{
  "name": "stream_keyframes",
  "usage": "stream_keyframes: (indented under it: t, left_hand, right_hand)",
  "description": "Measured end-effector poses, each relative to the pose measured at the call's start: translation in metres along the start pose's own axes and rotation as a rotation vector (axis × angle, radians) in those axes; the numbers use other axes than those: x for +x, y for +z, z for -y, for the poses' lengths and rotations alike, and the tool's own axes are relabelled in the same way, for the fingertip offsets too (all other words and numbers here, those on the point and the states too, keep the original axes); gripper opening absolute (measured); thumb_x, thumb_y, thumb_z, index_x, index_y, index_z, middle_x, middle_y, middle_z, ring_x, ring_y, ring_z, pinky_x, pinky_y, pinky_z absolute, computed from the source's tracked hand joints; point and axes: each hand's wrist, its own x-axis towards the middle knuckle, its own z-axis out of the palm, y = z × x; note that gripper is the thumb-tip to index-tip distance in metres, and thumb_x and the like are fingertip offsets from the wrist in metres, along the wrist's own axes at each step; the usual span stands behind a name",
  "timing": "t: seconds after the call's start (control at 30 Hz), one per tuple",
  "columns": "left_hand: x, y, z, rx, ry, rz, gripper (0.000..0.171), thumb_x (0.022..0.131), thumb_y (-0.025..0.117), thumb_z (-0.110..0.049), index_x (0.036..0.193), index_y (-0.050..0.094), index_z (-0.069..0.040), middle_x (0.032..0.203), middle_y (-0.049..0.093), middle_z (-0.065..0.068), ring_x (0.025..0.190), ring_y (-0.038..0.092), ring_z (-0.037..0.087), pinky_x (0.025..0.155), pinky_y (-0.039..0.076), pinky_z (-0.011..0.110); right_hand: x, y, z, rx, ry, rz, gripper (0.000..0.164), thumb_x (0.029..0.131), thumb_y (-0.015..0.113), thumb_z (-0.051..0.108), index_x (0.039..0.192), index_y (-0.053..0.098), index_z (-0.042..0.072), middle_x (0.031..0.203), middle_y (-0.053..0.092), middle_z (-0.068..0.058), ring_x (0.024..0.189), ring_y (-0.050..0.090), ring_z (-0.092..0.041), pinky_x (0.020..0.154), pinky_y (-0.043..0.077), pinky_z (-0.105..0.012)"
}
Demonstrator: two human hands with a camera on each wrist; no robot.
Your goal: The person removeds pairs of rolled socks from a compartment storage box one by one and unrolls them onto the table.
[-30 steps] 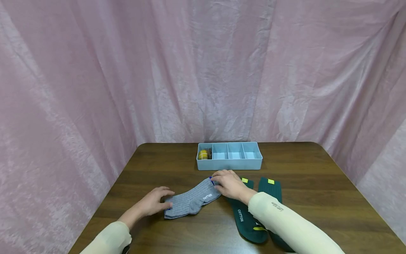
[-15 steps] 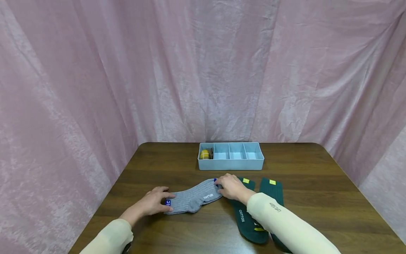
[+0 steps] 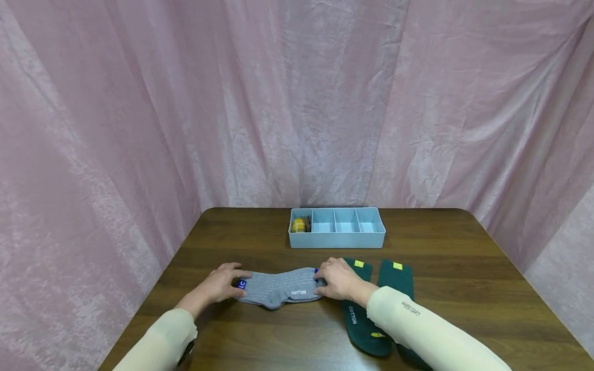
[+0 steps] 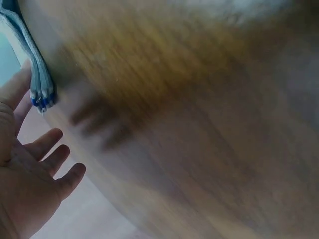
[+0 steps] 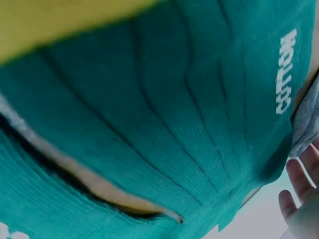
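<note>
A pair of grey ribbed socks [image 3: 278, 288], stacked flat with "COTTON" lettering and blue labels, lies crosswise between the hands in the head view. My left hand [image 3: 219, 286] holds the cuff end at the left, thumb below and fingers above. In the left wrist view, that hand's other fingers [image 4: 72, 177] spread away from the layered cuff edge. The far right end of the grey socks is held by my right hand [image 3: 340, 279], whose wrist passes over a dark green sock [image 3: 366, 330]. In the right wrist view the right fingers [image 5: 299, 181] touch the grey cloth.
A second dark green sock [image 3: 400, 278] lies to the right, partly under the right sleeve [image 3: 417, 319]. At the back of the wooden table [image 3: 241, 232] stands a light blue divided box [image 3: 336, 240], with a yellow checked roll [image 3: 298, 225] in its leftmost compartment.
The grey socks have turned to lie more level across the table. The left hand has moved slightly up and left with its end, and the right hand slightly down with the other.
</note>
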Motion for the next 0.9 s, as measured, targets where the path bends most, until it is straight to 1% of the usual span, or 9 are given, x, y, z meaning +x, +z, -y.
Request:
stream_keyframes:
  t: [0.13,0.23,0.33,0.43,0.53,0.6,0.67,0.77,0.9]
  left_hand:
    - [0.006,-0.001,0.001,0.006,-0.018,-0.008,0.046,0.085,0.079,-0.026,0.129,0.067,-0.020,0.147,0.043,0.021,0.138,0.032,0.044,0.106,0.023,0.069]
    - [0.010,0.000,0.001,0.017,-0.001,-0.018,0.045,0.086,0.078,-0.022,0.130,0.067,-0.018,0.146,0.044,0.022,0.137,0.033,0.045,0.105,0.025,0.070]
    - [0.011,0.003,0.000,0.031,0.023,-0.051,0.044,0.086,0.078,-0.020,0.129,0.067,-0.015,0.144,0.047,0.023,0.135,0.036,0.046,0.104,0.028,0.068]
    - [0.010,0.006,-0.002,0.037,0.047,-0.095,0.044,0.086,0.078,-0.020,0.128,0.067,-0.012,0.141,0.049,0.024,0.132,0.040,0.045,0.102,0.032,0.067]
    - [0.008,0.008,-0.007,0.040,0.069,-0.141,0.047,0.086,0.079,-0.026,0.128,0.066,-0.009,0.138,0.052,0.022,0.128,0.045,0.043,0.100,0.037,0.064]
    - [0.005,0.009,-0.011,0.049,0.080,-0.177,0.050,0.085,0.080,-0.030,0.128,0.067,-0.009,0.133,0.055,0.018,0.125,0.049,0.040,0.098,0.040,0.061]
    - [0.003,0.010,-0.015,0.066,0.088,-0.209,0.051,0.083,0.081,-0.034,0.125,0.068,-0.009,0.125,0.058,0.013,0.119,0.052,0.036,0.095,0.043,0.058]
    - [0.001,0.011,-0.018,0.088,0.079,-0.216,0.052,0.081,0.082,-0.037,0.123,0.070,-0.009,0.117,0.060,0.009,0.113,0.055,0.031,0.092,0.046,0.054]
    - [-0.001,0.014,-0.014,0.105,0.054,-0.175,0.055,0.081,0.081,-0.039,0.124,0.069,-0.007,0.116,0.061,0.010,0.112,0.056,0.032,0.091,0.046,0.055]
  right_hand:
    - [-0.006,0.001,0.006,-0.033,-0.001,0.002,0.035,0.086,0.075,0.041,0.109,0.077,0.014,0.102,0.069,0.000,0.102,0.055,-0.021,0.097,0.041,-0.046]
    - [-0.010,0.002,0.009,-0.034,-0.003,0.002,0.037,0.086,0.075,0.045,0.107,0.078,0.015,0.100,0.069,0.002,0.101,0.056,-0.020,0.097,0.041,-0.046]
    - [-0.014,0.002,0.013,-0.016,-0.015,0.000,0.037,0.086,0.074,0.048,0.104,0.078,0.016,0.097,0.068,0.005,0.098,0.056,-0.017,0.094,0.042,-0.044]
    - [-0.016,0.003,0.015,0.013,-0.063,-0.030,0.034,0.089,0.072,0.044,0.106,0.078,0.016,0.101,0.069,0.004,0.099,0.058,-0.016,0.093,0.044,-0.041]
    - [-0.015,0.002,0.016,0.042,-0.130,-0.058,0.030,0.092,0.072,0.035,0.112,0.076,0.013,0.111,0.069,0.002,0.106,0.060,-0.016,0.095,0.047,-0.038]
    - [-0.013,0.001,0.017,0.061,-0.151,-0.039,0.031,0.092,0.073,0.031,0.116,0.074,0.012,0.118,0.067,-0.001,0.111,0.060,-0.017,0.097,0.048,-0.037]
    - [-0.012,0.002,0.017,0.067,-0.145,0.000,0.032,0.091,0.073,0.030,0.118,0.073,0.012,0.121,0.066,-0.001,0.113,0.059,-0.018,0.097,0.048,-0.037]
    - [-0.013,0.004,0.016,0.062,-0.122,0.054,0.033,0.091,0.074,0.031,0.118,0.073,0.012,0.123,0.066,-0.002,0.115,0.058,-0.019,0.097,0.047,-0.038]
    - [-0.015,0.006,0.015,0.066,-0.117,0.066,0.033,0.091,0.073,0.030,0.118,0.072,0.011,0.124,0.065,-0.004,0.117,0.057,-0.021,0.098,0.047,-0.039]
